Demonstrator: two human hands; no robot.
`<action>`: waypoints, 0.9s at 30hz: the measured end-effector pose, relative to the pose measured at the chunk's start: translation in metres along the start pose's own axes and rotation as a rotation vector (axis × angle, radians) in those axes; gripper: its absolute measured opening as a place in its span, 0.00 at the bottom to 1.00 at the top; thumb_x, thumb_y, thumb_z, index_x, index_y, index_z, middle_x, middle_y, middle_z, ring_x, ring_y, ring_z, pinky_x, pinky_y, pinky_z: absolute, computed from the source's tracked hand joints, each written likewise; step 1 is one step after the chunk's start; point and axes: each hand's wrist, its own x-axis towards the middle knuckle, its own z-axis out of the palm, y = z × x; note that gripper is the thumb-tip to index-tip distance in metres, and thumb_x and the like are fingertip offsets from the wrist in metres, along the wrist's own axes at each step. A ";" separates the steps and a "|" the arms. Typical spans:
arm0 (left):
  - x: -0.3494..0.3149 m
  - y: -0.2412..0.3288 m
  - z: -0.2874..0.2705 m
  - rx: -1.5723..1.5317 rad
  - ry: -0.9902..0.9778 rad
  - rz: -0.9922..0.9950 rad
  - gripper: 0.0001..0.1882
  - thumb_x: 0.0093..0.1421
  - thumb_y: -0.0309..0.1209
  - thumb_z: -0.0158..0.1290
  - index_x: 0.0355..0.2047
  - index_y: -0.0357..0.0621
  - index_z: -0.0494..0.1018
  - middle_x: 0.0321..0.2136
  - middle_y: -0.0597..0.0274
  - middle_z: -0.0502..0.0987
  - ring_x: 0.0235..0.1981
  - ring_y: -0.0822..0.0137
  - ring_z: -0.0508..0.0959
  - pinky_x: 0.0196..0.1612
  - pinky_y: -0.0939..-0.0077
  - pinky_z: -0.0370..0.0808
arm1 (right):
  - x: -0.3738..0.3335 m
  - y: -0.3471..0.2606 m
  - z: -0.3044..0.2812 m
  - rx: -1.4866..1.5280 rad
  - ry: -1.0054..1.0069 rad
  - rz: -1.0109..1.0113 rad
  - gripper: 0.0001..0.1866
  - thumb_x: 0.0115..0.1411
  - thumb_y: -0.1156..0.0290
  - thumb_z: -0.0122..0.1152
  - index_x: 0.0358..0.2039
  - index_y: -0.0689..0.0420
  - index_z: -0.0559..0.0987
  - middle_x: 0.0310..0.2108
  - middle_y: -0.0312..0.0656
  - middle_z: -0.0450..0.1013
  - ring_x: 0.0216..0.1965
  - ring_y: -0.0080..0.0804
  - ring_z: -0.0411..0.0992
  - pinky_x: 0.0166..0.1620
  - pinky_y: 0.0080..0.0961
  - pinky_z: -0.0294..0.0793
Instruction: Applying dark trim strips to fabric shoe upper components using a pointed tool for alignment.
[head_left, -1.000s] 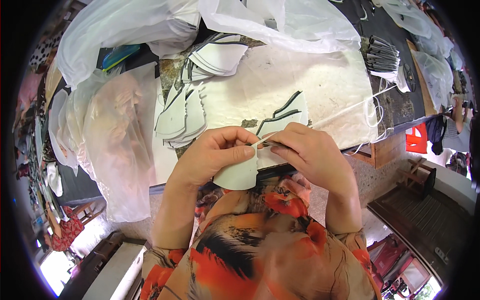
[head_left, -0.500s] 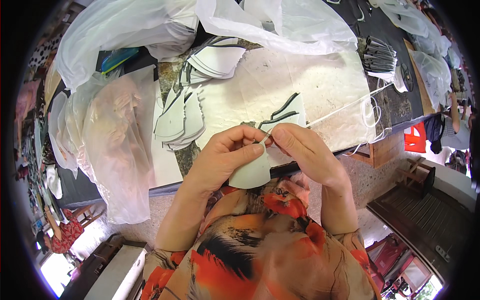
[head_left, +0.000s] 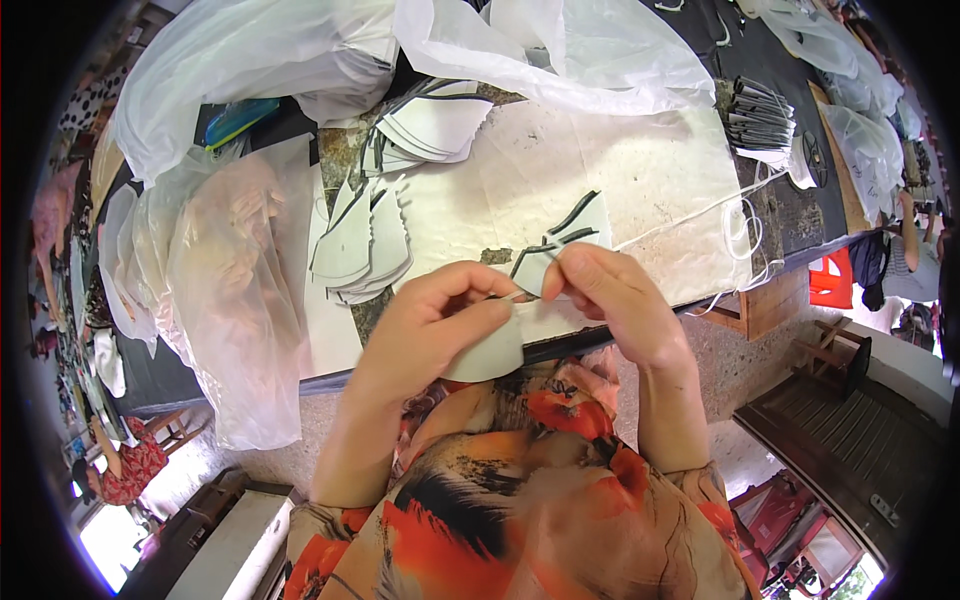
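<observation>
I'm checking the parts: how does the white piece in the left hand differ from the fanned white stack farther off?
The held piece is gripped by the left hand; the fanned stack lies unheld. The held piece looks single; the fanned stack shows several overlapping layers. Both are white.

From here I see the bare left hand (head_left: 440,325) pinching a flat, white, curved-edged piece (head_left: 490,352), the bare right hand (head_left: 622,305) just beside it.

No lettering, label, number or sign can be read; surfaces on the tabletop (head_left: 155,372), and the plastic bag (head_left: 866,150) near its right edge, show nothing legible.
</observation>
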 end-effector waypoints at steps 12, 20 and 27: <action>-0.002 0.048 -0.068 1.086 0.601 0.389 0.19 0.60 0.33 0.66 0.52 0.46 0.81 0.42 0.60 0.79 0.46 0.63 0.79 0.50 0.71 0.74 | -0.001 0.011 -0.017 -0.804 0.530 -0.252 0.24 0.54 0.64 0.69 0.52 0.53 0.80 0.39 0.47 0.76 0.39 0.47 0.77 0.45 0.38 0.76; 0.042 -0.022 0.037 1.135 0.244 0.523 0.24 0.53 0.33 0.68 0.50 0.42 0.78 0.46 0.55 0.74 0.48 0.50 0.73 0.53 0.58 0.71 | -0.003 0.012 -0.018 -0.855 0.483 -0.257 0.24 0.56 0.66 0.66 0.54 0.51 0.78 0.39 0.48 0.75 0.41 0.50 0.77 0.45 0.42 0.76; 0.032 -0.023 0.032 1.011 0.132 0.391 0.23 0.51 0.29 0.68 0.45 0.40 0.73 0.37 0.56 0.77 0.39 0.54 0.75 0.46 0.62 0.73 | -0.003 0.021 -0.014 -0.744 0.302 -0.242 0.23 0.57 0.68 0.66 0.54 0.52 0.77 0.44 0.48 0.76 0.46 0.51 0.77 0.47 0.41 0.77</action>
